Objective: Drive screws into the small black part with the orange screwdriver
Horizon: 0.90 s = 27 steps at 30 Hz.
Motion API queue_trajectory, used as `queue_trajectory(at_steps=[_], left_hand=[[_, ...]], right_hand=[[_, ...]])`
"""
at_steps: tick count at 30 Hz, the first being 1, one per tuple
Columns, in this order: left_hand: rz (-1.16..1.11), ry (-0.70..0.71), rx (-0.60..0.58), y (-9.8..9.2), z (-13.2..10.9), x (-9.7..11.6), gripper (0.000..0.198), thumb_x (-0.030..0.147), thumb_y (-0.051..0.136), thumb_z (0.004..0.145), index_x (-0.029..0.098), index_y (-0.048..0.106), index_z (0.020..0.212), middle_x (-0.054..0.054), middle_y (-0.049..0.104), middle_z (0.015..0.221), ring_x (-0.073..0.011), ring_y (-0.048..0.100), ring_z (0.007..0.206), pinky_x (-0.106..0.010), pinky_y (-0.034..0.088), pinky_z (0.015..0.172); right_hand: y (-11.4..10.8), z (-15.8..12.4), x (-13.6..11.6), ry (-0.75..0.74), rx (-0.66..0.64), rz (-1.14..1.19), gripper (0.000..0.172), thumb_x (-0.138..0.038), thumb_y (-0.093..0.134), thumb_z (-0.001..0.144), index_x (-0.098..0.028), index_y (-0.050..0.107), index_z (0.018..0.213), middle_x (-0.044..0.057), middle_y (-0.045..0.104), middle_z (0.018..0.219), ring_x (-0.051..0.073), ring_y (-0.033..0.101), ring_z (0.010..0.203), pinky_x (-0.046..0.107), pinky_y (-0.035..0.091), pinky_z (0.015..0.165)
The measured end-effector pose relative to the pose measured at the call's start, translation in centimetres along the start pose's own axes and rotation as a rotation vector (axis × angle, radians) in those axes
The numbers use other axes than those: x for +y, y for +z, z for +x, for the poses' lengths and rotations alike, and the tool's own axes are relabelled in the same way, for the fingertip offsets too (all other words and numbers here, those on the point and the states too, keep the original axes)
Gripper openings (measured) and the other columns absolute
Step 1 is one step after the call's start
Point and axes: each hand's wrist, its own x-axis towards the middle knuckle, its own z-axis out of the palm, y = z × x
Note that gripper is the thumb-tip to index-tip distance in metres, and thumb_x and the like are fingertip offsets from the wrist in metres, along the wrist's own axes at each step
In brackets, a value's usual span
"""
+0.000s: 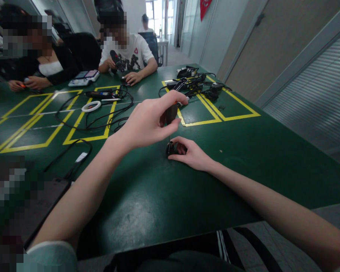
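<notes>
My left hand (150, 119) is closed round the dark handle of a screwdriver (171, 114), held upright. Its thin shaft points down to a small black part (169, 150) on the green table. Whether the tip sits in a screw I cannot make out. With thumb and fingers, my right hand (191, 154) pinches that small black part from the right and steadies it against the tabletop. The part's exact kind is too small and dark to tell.
Black cables and adapters (198, 85) lie heaped beyond my hands, inside yellow tape outlines. To the left are a looped cable (86, 122), a white tape roll (91, 106) and a dark device (49, 204). Two people sit across the green table (243, 166), one holding a dark tool (117, 61).
</notes>
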Motion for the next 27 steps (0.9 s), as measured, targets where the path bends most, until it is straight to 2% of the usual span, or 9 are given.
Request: queue_trajectory(at_steps=[2,7,12,20,27], left_hand=[[0.004,0.001,0.001,0.02,-0.01,-0.03,0.037,0.024,0.059,0.095,0.018,0.061,0.132,0.001,0.069,0.084,-0.0117,0.061,0.066,-0.025,0.047,0.066],[0.015,0.021,0.018,0.14,-0.06,0.09,0.042,0.030,0.066,0.094,0.021,0.060,0.135,0.000,0.070,0.090,-0.0137,0.064,0.071,-0.026,0.048,0.069],[0.049,0.024,0.017,0.16,-0.12,0.28,0.043,0.034,0.065,0.094,0.020,0.060,0.134,-0.002,0.071,0.098,-0.0158,0.067,0.080,-0.026,0.049,0.073],[0.014,0.029,-0.015,0.10,-0.19,0.34,0.049,0.023,0.055,0.091,0.019,0.057,0.140,0.000,0.069,0.085,-0.0156,0.064,0.071,-0.028,0.049,0.068],[0.006,-0.007,-0.013,-0.04,-0.08,-0.01,0.047,0.031,0.061,0.094,0.021,0.058,0.139,0.000,0.070,0.087,-0.0162,0.065,0.072,-0.029,0.048,0.070]], right_hand=[[0.02,0.02,0.00,-0.010,-0.003,-0.001,0.035,-0.034,0.083,0.079,-0.019,0.068,0.108,-0.001,0.063,0.088,0.013,0.049,0.067,0.028,0.041,0.063],[0.07,0.03,0.08,0.028,0.001,0.027,0.037,-0.035,0.085,0.076,-0.020,0.064,0.103,-0.003,0.059,0.079,0.015,0.052,0.067,0.028,0.042,0.062],[0.07,0.00,0.03,0.001,0.011,0.027,0.036,-0.035,0.084,0.076,-0.021,0.062,0.102,0.000,0.065,0.090,0.016,0.057,0.073,0.029,0.046,0.065],[0.01,0.01,0.24,-0.012,0.002,0.006,0.036,-0.033,0.083,0.079,-0.021,0.064,0.107,-0.001,0.065,0.086,0.016,0.059,0.072,0.030,0.048,0.066],[-0.12,-0.02,0.16,0.020,-0.010,-0.010,0.037,-0.035,0.083,0.079,-0.020,0.065,0.108,0.001,0.067,0.091,0.017,0.060,0.074,0.032,0.049,0.067]])
